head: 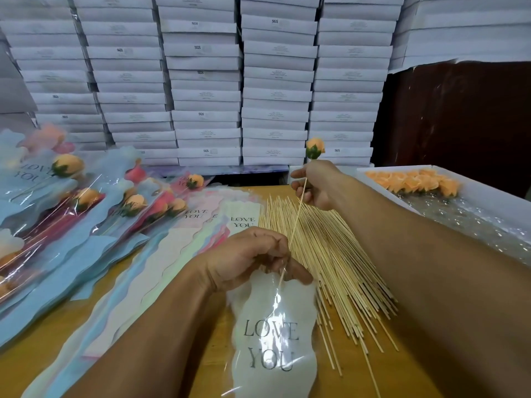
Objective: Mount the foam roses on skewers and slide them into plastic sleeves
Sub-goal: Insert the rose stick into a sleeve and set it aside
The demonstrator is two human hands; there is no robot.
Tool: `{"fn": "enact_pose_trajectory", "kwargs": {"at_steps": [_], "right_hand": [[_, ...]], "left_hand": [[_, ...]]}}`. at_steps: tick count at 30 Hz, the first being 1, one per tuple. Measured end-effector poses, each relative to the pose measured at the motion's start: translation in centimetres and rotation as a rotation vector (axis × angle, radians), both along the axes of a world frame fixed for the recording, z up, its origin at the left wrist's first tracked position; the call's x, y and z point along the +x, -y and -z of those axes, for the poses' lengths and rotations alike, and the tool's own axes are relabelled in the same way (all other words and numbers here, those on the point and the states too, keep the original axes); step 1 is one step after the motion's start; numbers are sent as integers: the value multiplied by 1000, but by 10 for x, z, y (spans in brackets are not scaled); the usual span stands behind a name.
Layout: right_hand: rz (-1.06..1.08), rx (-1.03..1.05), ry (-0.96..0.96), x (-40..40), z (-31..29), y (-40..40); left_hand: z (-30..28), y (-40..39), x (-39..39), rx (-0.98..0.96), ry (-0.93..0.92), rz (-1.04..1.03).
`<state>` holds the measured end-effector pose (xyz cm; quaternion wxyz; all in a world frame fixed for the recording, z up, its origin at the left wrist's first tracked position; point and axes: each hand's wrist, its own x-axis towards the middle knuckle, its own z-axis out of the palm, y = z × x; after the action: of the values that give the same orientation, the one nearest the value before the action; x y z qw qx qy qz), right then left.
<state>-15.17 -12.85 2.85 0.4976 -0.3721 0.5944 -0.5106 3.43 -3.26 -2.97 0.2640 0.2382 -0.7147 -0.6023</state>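
As sleeve (273, 326) takes skewer (293, 234).

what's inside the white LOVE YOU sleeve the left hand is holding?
The lower end of one skewer, entering at the sleeve mouth, which the left hand pinches. The orange rose is outside, above the right hand. Glare hides how deep the tip reaches.

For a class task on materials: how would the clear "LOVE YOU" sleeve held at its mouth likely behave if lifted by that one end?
The sleeve is thin glossy film, so it would probably hang limp and feel very light. Its shiny surface suggests it may slip between the fingers of the left hand. The skewer entering it looks stiffer and may support it.
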Motion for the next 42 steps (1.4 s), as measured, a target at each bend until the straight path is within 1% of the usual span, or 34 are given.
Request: {"fn": "enact_pose_trajectory", "kwargs": {"at_steps": [3,8,11,15,17,21,24,27,29,32,36,40,42], "right_hand": [[-86,17,-7,4,8,-10],[-282,44,14,9,18,-33],[-381,29,-28,10,27,-47],[-504,-1,-26,12,40,-61],[-547,-25,-63,13,46,-66],[-556,-151,-123,20,52,-77],[-587,-159,-90,22,53,-82],[-616,-145,-141,14,51,-82],[-594,-118,-78,10,52,-80],[-482,-78,80,9,55,-79],[-356,-9,173,10,51,-82],[-375,-40,386,7,48,-84],[-366,-80,398,4,49,-83]], "left_hand": [[1,3,1,9,-38,-29],[0,7,1,-25,-95,-184],[2,7,-1,-13,-133,-285],[1,8,-2,-15,-150,-382],[0,9,-1,-3,-194,-376],[-2,7,-1,5,-239,-350],[-3,5,0,24,-262,-367],[-3,4,-1,5,-249,-358],[-3,4,-3,29,-241,-350],[-1,5,-3,59,-234,-305],[0,4,-2,104,-233,-214],[1,4,-1,128,-244,-131],[2,4,-2,111,-243,-124]]}}
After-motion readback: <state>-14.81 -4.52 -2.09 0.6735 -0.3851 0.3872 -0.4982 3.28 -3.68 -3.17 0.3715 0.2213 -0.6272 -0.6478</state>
